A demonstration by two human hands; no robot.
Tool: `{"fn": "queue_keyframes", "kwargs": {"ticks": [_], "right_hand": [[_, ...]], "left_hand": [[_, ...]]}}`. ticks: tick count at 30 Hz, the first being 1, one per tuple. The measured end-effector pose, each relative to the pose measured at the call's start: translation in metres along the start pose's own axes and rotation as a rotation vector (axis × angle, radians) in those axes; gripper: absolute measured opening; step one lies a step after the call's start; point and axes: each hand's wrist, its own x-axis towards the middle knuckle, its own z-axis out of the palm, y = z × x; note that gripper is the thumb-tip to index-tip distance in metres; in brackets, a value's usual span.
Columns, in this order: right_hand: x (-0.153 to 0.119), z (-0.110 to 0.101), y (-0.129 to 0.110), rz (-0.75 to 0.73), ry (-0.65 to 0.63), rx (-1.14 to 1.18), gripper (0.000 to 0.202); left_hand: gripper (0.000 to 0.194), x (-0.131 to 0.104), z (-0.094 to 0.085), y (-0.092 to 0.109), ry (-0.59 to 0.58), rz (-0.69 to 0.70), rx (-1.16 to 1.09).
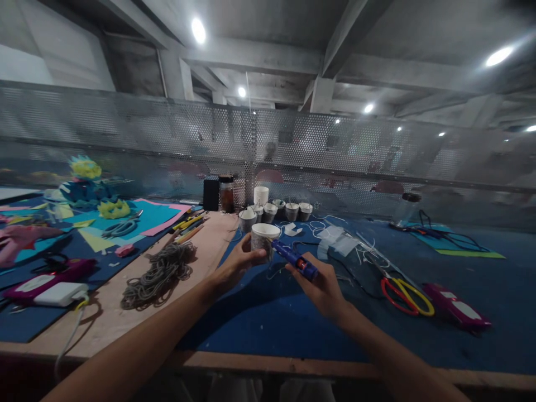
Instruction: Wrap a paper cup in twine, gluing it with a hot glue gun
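Note:
My left hand (240, 261) is wrapped round the side of a white paper cup (265, 230), whose lower part is covered in something grey. The cup stands upright, its open rim facing up. In my right hand (322, 282) is a blue glue gun (295, 260), its nozzle pointing left at the cup's side and touching or almost touching it. Just behind the cup, several small cups with grey sides (292, 211) stand in a row, beside a stack of white cups (261, 195).
Grey cord (161, 273) lies in a heap at the left, near coloured paper (161, 218) and a pink glue gun (27, 240). Red and yellow scissors (407, 296) and a purple device (456, 306) lie at the right. A mesh partition (301, 145) stands behind the table.

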Motion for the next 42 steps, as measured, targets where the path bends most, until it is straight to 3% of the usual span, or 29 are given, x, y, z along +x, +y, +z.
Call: {"fn": "queue_keyframes", "kwargs": {"ticks": [13, 42], "right_hand": [[0.000, 0.002, 0.003, -0.009, 0.046, -0.005, 0.027], [0.002, 0.003, 0.011, 0.044, 0.082, 0.039, 0.028]], "left_hand": [[0.051, 0.002, -0.006, -0.005, -0.036, -0.014, -0.022], [0.043, 0.002, -0.019, -0.010, -0.142, -0.022, -0.056]]}}
